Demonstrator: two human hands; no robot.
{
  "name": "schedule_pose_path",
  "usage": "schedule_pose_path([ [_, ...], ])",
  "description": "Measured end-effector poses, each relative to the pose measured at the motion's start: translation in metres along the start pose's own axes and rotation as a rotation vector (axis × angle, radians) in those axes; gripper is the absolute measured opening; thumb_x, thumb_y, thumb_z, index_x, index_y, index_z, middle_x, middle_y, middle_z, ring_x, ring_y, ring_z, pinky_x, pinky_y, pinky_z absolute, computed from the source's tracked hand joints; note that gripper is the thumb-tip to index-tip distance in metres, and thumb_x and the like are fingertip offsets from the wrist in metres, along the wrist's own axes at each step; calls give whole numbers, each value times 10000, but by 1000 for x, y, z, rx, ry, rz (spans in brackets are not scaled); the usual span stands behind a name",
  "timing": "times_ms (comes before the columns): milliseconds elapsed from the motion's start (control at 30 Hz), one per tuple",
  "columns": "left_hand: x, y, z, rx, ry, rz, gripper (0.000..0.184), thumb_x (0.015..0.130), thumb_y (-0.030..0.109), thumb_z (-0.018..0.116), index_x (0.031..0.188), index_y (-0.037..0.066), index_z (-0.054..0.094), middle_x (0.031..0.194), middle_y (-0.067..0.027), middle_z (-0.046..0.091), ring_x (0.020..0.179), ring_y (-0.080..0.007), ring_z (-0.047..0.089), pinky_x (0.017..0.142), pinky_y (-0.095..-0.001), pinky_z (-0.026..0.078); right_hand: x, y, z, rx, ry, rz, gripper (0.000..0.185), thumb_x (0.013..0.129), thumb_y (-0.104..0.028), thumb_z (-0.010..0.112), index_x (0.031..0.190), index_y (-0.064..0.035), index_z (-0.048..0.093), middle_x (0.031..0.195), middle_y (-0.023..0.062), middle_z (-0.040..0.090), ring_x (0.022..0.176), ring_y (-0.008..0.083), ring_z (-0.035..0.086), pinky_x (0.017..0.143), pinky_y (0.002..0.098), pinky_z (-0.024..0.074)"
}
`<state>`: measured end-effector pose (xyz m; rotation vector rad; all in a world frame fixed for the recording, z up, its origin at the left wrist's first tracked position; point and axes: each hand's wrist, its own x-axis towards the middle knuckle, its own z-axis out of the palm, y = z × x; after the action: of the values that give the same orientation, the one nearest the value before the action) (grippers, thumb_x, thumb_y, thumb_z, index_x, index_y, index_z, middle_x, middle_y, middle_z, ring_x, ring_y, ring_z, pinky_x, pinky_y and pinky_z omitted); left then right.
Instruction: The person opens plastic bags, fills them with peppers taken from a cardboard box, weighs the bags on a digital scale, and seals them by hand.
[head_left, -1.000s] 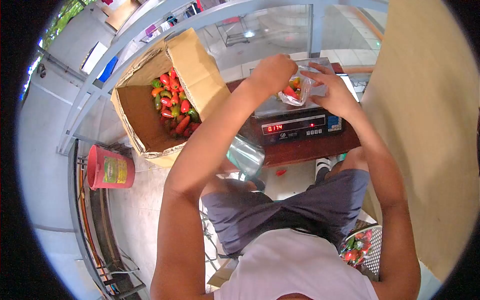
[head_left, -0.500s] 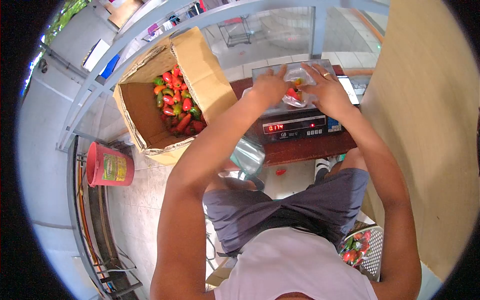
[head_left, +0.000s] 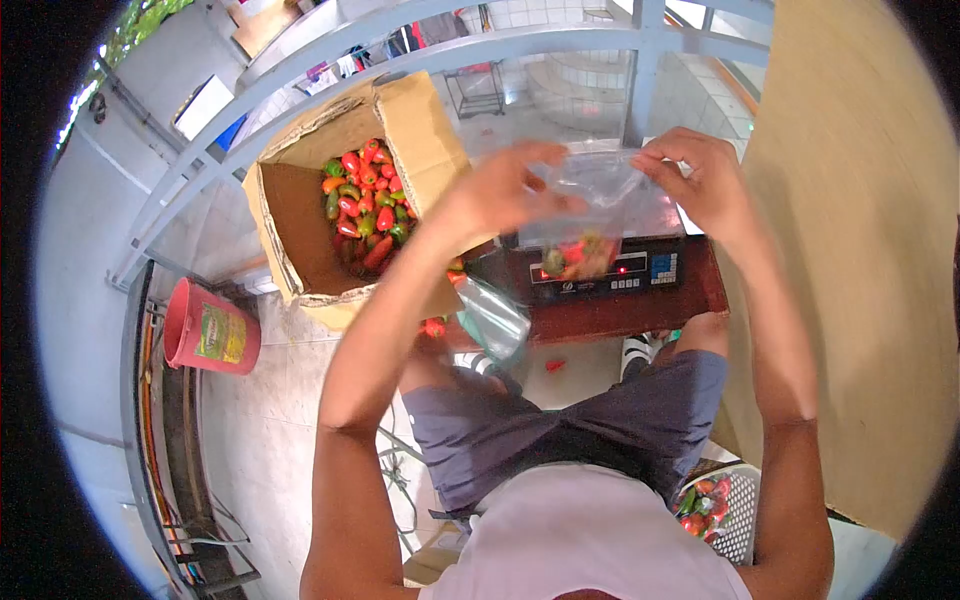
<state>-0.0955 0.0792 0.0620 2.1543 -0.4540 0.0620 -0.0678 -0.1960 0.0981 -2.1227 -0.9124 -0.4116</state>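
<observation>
A clear plastic bag [head_left: 598,180] hangs in the air over the digital scale [head_left: 655,290], with several red, orange and green peppers [head_left: 580,256] at its bottom. My right hand [head_left: 705,180] pinches the bag's upper right corner between thumb and fingers. At the bag's left side is my left hand [head_left: 500,195], somewhat blurred, its fingers and thumb apart. The bag and peppers cover much of the scale's display.
A cardboard box [head_left: 290,215] of peppers stands to the left. Clear plastic bags [head_left: 492,318] lie at the edge of the brown bench [head_left: 630,316]. A red bucket [head_left: 212,326] is on the floor, and a white perforated basket [head_left: 740,515] with bagged peppers stands by my right side.
The bag of peppers has been lifted off the scale and now hangs upright. My right hand has closed on its top corner; my left hand has moved left, fingers apart.
</observation>
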Motion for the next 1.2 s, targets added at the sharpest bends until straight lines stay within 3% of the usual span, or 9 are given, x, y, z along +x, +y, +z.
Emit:
schedule_pose_path([
  [133,-9,-16,84,40,-4,220,185,853,154,740,949,2,694,752,-70,685,674,-161,654,654,-330,541,-15,-28,5,297,7,20,249,838,-128,770,1058,-28,712,1028,129,717,940,219,676,848,320,515],
  [300,-2,18,68,-245,72,-96,53,890,69,687,909,21,699,722,-34,673,655,-87,636,582,-249,521,-102,32,40,216,-344,252,1276,506,-257,979,1552,-57,277,1591,200,311,1487,310,262,1219,403,209],
  [433,-14,38,41,-316,152,35,86,879,66,714,947,19,692,778,-28,676,653,-99,632,587,-247,523,-132,44,71,229,-212,378,404,773,-100,807,1153,-21,699,1041,165,718,919,228,685,791,337,523],
  [533,-32,46,53,-97,391,205,156,858,90,753,979,18,686,815,-37,676,689,-152,644,645,-288,543,-105,10,54,290,27,173,115,824,-80,757,917,-14,741,792,114,716,675,156,644,633,293,487],
  [633,-26,33,72,52,314,364,196,801,97,801,951,23,699,789,-22,662,771,-128,617,718,-285,523,-88,-11,43,187,10,61,108,827,-81,758,909,-15,731,788,124,700,701,130,630,654,291,492],
  [800,-20,65,46,-319,54,237,137,772,46,804,821,18,680,719,61,600,729,-22,491,644,-229,429,-76,2,25,501,55,127,644,631,-119,923,1189,-11,620,999,11,694,923,136,639,878,287,493],
  [1033,-48,118,44,-443,143,319,331,860,161,782,699,4,540,638,-5,416,625,-54,366,529,-269,303,-58,-26,47,467,-1330,452,650,665,-138,914,1242,-37,632,931,51,728,904,166,666,786,331,552],
  [1100,-77,129,31,-414,283,363,327,872,154,773,699,7,538,625,-2,415,626,-48,362,526,-264,294,-77,-38,60,844,-1456,570,528,759,-153,852,1228,-31,642,1004,60,717,933,169,656,806,328,543],
  [1200,-103,92,42,-427,358,180,275,887,147,762,722,17,584,630,38,468,612,-38,393,527,-253,303,-135,-61,96,975,-1372,132,358,907,-168,717,1226,-27,636,1142,82,667,993,173,623,867,309,506],
])
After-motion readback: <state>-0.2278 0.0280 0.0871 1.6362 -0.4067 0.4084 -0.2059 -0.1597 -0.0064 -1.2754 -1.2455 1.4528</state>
